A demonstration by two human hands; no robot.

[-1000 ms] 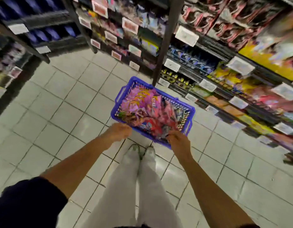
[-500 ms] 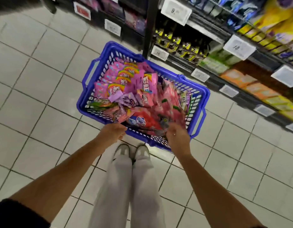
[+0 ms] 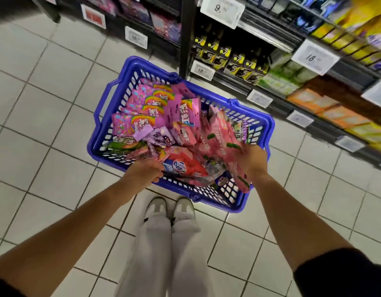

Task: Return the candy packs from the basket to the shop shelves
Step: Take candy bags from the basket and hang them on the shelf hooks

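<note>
First pick from the basket

The left hand grips the near rim of the blue basket, whose long axis runs from near-right toward the shelves. Inside it, the right hand clutches pink candy packs; next comes lifting them to their shelf.

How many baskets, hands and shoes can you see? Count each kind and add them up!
Basket: 1
Hands: 2, the left hand gripping the basket rim, the right hand among the candy packs
Shoes: 2
Total: 5
</note>
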